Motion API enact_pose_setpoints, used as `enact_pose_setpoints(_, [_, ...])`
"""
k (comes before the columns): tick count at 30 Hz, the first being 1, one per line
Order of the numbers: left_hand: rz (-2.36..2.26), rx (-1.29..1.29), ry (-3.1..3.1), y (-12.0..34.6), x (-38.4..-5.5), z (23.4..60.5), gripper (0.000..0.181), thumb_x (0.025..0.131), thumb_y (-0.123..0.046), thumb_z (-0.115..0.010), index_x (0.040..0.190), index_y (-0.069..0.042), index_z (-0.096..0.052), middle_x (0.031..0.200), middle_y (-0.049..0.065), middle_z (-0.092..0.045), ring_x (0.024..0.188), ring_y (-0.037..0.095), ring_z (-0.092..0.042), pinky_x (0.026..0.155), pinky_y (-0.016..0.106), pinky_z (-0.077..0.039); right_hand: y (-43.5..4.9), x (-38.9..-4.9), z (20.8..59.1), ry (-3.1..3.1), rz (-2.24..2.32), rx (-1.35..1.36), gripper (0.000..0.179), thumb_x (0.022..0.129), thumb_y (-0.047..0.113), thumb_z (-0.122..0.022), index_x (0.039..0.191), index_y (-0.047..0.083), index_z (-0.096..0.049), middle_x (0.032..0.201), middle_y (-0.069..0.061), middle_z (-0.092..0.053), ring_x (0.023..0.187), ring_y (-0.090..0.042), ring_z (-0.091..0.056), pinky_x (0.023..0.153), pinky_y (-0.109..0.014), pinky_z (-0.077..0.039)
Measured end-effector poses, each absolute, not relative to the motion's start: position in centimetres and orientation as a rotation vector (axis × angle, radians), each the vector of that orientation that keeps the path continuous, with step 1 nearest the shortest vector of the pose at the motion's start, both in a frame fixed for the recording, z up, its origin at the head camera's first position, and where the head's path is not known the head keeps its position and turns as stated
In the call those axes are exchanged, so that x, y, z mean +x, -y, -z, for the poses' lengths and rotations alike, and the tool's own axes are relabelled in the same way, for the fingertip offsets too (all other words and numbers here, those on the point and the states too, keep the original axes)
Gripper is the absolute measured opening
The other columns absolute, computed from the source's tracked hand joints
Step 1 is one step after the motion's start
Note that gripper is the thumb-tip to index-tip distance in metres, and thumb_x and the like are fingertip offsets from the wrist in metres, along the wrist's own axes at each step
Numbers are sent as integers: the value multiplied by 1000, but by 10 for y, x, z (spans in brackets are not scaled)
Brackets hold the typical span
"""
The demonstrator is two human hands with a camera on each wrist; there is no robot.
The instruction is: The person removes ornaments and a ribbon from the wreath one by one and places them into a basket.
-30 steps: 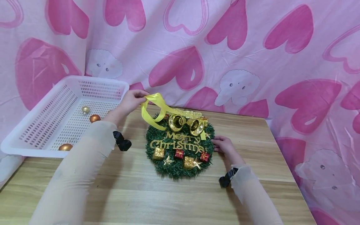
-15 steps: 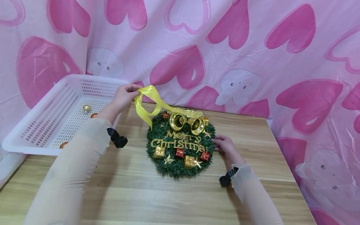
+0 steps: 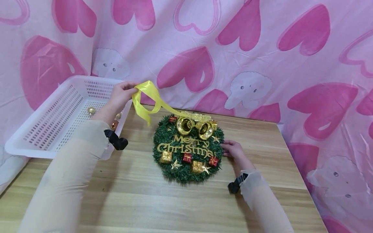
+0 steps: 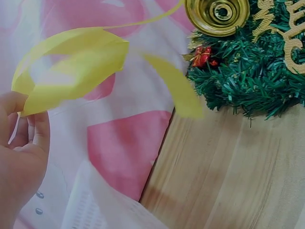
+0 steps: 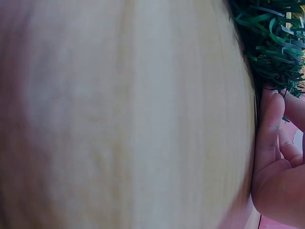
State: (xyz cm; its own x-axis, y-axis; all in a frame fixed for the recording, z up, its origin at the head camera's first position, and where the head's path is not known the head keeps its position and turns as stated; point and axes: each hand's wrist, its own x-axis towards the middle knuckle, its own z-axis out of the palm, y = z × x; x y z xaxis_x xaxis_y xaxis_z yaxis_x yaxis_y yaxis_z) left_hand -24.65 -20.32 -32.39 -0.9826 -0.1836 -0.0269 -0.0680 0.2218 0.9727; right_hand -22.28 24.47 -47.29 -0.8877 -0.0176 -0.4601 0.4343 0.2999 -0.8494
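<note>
My left hand pinches a looped yellow ribbon between thumb and fingers, raised near the basket's right rim. From there the ribbon slants down to the top of a green Christmas wreath lying on the table. Two gold bells, "Merry Christmas" lettering, small gift boxes and stars decorate the wreath. In the left wrist view, the ribbon makes a wide loop and one loose end hangs free. My right hand holds the wreath's right edge; its thumb and fingers pinch the greenery in the right wrist view.
A white perforated plastic basket stands at the left, partly behind my left forearm. Inside it are a gold bauble and a copper bauble. A pink heart-patterned curtain hangs along the back edge of the wooden table.
My left hand has moved left and up, carrying the ribbon loop away from the wreath, and the ribbon's end has lifted off the greenery. The right hand keeps its place at the wreath.
</note>
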Motion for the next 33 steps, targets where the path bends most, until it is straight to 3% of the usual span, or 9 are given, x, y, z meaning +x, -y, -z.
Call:
enact_pose_setpoints(7, [1956,304,2306,214,-241,319,38,94,-11,-51,131,-2,-50,101,-10,-54,93,1,-54,85,13,-50,-243,-221,472,-2183,1621,354,45,91,14,-58,129,-6,-44,79,9,-58,65,-4,-55,60,-16,-53])
enact_pose_setpoints(14, [2062,346,2197,226,-236,320,39,93,-8,-52,132,-2,-48,101,-8,-53,94,3,-53,80,10,-49,-241,-221,473,-2182,1625,359,44,91,13,-59,128,-6,-45,77,9,-58,65,-4,-56,60,-16,-52])
enact_pose_setpoints(20, [2071,420,2185,233,-235,318,38,94,-13,-53,132,-8,-49,106,-8,-52,98,5,-52,102,25,-44,-242,-221,472,-2179,1619,363,45,91,13,-58,129,-5,-44,79,8,-57,63,-4,-55,59,-16,-52])
enact_pose_setpoints(23, [2092,425,2145,237,-234,316,37,94,-15,-55,130,-9,-51,106,-8,-53,99,6,-52,107,30,-40,-244,-220,472,-2179,1619,360,47,91,14,-58,131,-6,-43,80,8,-57,59,-3,-55,58,-16,-52])
enact_pose_setpoints(30, [2236,351,1941,249,-227,315,27,92,-11,-56,119,-10,-56,103,-5,-54,95,6,-54,75,8,-50,-246,-219,470,-2182,1618,352,45,92,14,-58,130,-6,-44,79,9,-57,62,-3,-55,58,-16,-52])
enact_pose_setpoints(33, [2263,328,1870,256,-224,315,19,92,-6,-54,109,-12,-60,101,-4,-55,94,7,-55,71,8,-50,-246,-219,469,-2180,1613,356,46,92,14,-57,130,-6,-43,80,9,-57,61,-3,-55,59,-16,-52])
